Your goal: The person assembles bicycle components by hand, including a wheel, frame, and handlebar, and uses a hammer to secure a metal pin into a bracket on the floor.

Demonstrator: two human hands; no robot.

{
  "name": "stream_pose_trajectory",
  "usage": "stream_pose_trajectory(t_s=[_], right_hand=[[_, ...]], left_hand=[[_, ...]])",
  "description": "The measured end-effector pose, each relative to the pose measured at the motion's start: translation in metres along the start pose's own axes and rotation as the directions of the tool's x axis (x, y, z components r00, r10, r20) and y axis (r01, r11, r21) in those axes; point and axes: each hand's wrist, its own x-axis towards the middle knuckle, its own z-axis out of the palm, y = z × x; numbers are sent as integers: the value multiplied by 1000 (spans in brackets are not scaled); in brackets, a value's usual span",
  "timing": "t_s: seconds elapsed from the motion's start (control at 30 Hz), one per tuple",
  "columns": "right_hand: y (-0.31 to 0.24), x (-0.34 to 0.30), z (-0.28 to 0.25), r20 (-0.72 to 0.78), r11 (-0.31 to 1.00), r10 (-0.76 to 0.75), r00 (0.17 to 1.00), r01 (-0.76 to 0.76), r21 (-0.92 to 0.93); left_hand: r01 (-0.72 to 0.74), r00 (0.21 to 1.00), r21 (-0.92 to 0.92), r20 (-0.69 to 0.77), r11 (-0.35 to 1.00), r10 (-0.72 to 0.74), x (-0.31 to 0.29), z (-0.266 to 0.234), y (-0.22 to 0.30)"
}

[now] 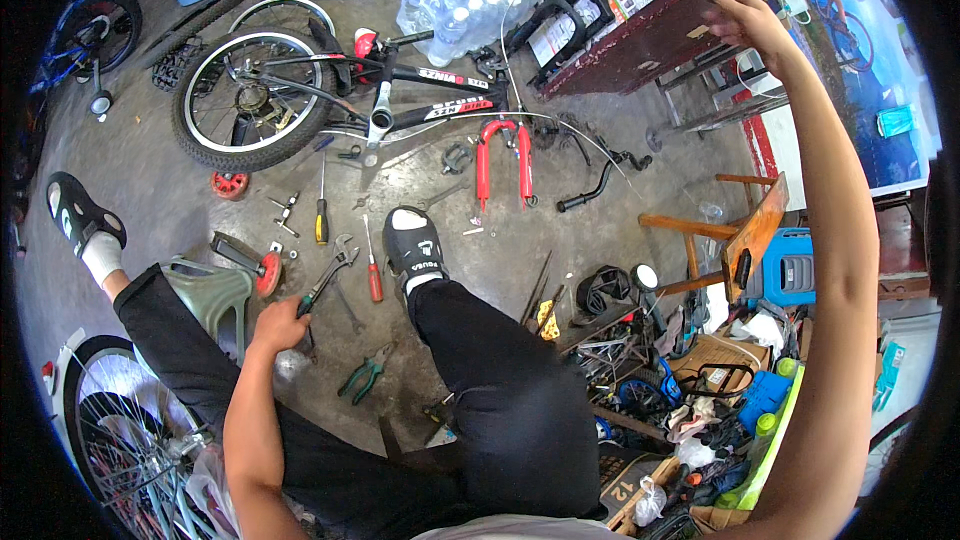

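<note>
In the lower left, the left hand (280,325) gripped the wrench (327,275), probably best steadied firmly by its handle; the right hand (748,28), upper right, looked open.

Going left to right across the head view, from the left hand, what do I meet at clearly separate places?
Left hand → the wrench it holds → red-handled screwdriver → red bicycle fork → black handlebar → raised right hand → light-blue face mask.
</note>
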Motion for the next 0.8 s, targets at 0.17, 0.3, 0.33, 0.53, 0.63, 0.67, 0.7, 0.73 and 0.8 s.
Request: stream_pose_trajectory(t_s=[0.17,0.3,0.33,0.53,0.63,0.67,0.7,0.73,0.8], right_hand=[[-136,-62,113,324,799,-453,831,539,-266],[-216,-175,224,529,344,-744,409,913,-221],[-226,-207,252,554,238,-773,309,951,-199],[-255,-342,366,653,232,-754,77,960,154],[-250,-354,397,648,301,-752,121,937,175],[-252,-353,401,688,315,-713,131,938,148],[-255,-347,404,753,353,-647,122,923,154],[-256,-340,410,772,364,-620,138,923,127],[-262,-325,415,813,366,-561,157,928,73]], left_hand=[[-40,998,61,51,997,37,-9,2,-15],[-79,997,27,11,997,78,2,10,-23],[-79,997,6,0,997,79,2,9,-21],[-88,995,-53,45,995,90,3,-17,-16],[-106,980,-81,159,991,118,-18,-25,-8],[-69,970,-127,222,990,96,-29,-28,-6],[-99,961,-86,250,991,117,-29,-14,-12],[-137,954,-48,263,989,145,-21,0,-18],[-134,981,-109,124,985,148,-19,18,-21]])
